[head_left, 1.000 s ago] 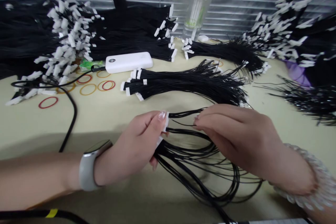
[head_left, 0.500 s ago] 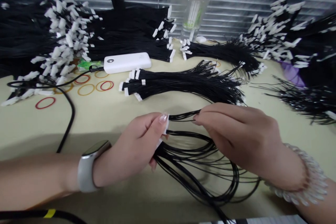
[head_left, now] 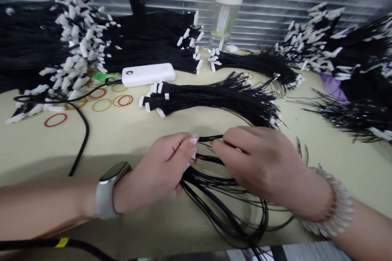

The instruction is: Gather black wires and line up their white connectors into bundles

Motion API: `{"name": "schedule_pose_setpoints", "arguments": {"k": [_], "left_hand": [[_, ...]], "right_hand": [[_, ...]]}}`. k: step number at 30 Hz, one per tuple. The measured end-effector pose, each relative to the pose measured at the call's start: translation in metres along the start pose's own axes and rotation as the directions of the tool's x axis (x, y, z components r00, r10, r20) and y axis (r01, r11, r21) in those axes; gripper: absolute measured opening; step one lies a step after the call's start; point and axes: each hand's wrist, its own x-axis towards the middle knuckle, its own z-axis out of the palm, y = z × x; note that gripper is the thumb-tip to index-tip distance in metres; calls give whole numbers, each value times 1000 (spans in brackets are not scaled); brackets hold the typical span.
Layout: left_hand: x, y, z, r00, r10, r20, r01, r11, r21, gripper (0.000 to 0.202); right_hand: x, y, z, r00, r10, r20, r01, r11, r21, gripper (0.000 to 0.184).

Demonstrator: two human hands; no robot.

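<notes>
My left hand (head_left: pixel 159 171), with a grey watch on the wrist, pinches the white connector ends of a small bunch of black wires (head_left: pixel 226 204) between thumb and fingers. My right hand (head_left: pixel 263 167), with a pale bead bracelet on the wrist, grips the same black wires just to the right of the connectors, its fingertips close to my left thumb. The wires loop down under my right hand toward the table's near edge. A loose bundle of black wires with white connectors (head_left: pixel 211 98) lies just beyond both hands.
Big heaps of black wires with white connectors (head_left: pixel 76 45) fill the back left and back right (head_left: pixel 330 49). A white power bank (head_left: pixel 148 74), coloured rubber bands (head_left: pixel 101 100), a black cable (head_left: pixel 82 130) and a clear bottle (head_left: pixel 225 12) stand on the beige table (head_left: pixel 122 138).
My right hand has slid left along the wires, closing the gap to my left hand. The wire loop under it has drawn in tighter.
</notes>
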Motion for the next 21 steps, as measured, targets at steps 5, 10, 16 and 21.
{"name": "schedule_pose_setpoints", "arguments": {"k": [5,10,16,21], "left_hand": [[0,1,0,1000,-30,2,30,999,10,35],[-1,2,0,999,-31,10,31,1000,3,35],[-2,4,3,999,-34,-20,34,999,-6,38],[-1,4,4,999,-33,-1,33,998,-47,39]], "right_hand": [[5,-2,-1,1000,-31,1,31,998,-60,12],[7,-5,1,999,-49,16,51,993,-102,13],[7,-10,-1,999,-39,7,39,986,-164,13],[5,-11,-3,996,-89,3,87,970,-228,12]]}}
